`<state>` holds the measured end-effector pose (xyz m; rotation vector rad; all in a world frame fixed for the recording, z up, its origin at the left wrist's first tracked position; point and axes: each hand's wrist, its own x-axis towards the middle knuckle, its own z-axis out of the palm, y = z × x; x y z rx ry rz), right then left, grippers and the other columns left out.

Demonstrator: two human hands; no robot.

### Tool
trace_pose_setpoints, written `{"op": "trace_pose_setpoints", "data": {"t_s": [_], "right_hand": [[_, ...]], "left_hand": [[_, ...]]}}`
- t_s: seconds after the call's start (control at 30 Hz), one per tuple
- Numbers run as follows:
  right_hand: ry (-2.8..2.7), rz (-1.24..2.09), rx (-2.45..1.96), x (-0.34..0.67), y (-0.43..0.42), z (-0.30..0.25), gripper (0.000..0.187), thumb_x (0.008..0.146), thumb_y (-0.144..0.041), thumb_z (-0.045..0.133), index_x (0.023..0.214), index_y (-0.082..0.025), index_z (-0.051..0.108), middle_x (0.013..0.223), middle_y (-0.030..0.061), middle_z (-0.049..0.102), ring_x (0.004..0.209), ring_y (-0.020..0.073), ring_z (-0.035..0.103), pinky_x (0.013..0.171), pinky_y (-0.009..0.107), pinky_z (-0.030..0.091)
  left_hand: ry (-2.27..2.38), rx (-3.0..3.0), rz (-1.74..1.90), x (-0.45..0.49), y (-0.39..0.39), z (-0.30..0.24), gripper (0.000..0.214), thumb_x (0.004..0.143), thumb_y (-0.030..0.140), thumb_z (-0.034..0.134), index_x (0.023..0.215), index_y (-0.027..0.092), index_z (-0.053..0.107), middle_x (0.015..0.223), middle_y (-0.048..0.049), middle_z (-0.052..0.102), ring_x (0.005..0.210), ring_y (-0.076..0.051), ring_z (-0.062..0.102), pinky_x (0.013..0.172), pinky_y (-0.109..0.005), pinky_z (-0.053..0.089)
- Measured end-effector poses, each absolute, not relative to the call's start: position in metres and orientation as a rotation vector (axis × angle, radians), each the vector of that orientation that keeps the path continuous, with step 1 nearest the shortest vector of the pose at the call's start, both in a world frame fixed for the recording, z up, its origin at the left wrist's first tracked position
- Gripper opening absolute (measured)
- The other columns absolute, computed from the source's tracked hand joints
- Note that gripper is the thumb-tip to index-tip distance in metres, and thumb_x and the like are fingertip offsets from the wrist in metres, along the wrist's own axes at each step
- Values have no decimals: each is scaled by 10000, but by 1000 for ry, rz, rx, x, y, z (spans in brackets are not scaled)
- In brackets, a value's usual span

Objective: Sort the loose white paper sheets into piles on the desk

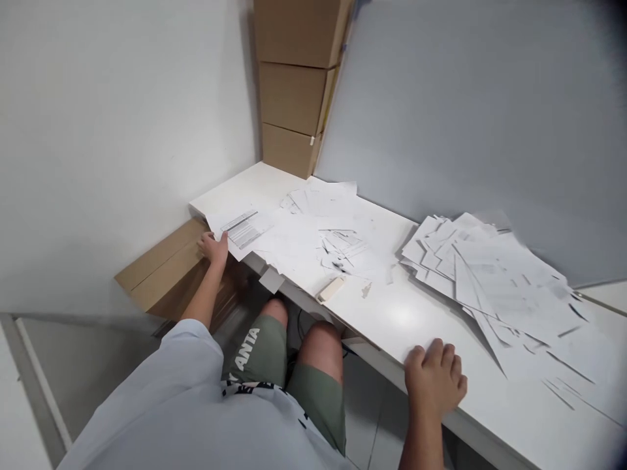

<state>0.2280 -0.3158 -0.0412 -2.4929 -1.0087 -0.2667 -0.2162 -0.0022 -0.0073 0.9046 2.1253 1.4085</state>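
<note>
At the left end of the bench, a printed sheet overhung the edge, the left hand at its margin, pinching or only touching, I could not tell. Well apart, the right hand lay loosely spread on the front edge. The sheet looked light, limp, easily creased, best held by that margin. Open room separated the right hand from the paper pile.

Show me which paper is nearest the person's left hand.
The printed sheet at the left end of the desk, touching the left hand. Its dark printed band sets it apart; the other papers lie farther right.
</note>
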Motion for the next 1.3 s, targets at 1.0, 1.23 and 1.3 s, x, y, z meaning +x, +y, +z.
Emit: {"op": "trace_pose_setpoints", "data": {"t_s": [1.0, 1.23, 1.3], "right_hand": [[-862, 952, -1556, 69, -324, -99, 421, 821, -576, 563, 865, -198, 743, 738, 60, 723, 709, 220, 675, 688, 326, 541], [-846, 506, -1356, 136, -292, -16, 563, 814, -539, 599, 1270, -209, 590, 1269, 141, 635, 1153, 293, 606, 963, 478, 469], [-809, 341, -1194, 161, -285, 13, 686, 810, -615, 534, 1372, -225, 494, 1403, 138, 530, 1278, 314, 513, 1018, 520, 418]], "left_hand": [[1398, 1503, 1705, -204, -129, 34, 230, 789, 386, 731, 776, 156, 722, 700, -22, 717, 736, -222, 712, 707, -323, 596], [-108, 2396, 1328, -80, -181, 85, 185, 945, 214, 530, 1015, 210, 701, 1036, -75, 756, 1149, -206, 651, 931, -321, 568], [-246, 2442, 1262, -43, -183, 76, 197, 948, 185, 511, 954, 215, 706, 1074, -55, 750, 1192, -177, 623, 985, -290, 534]]}}
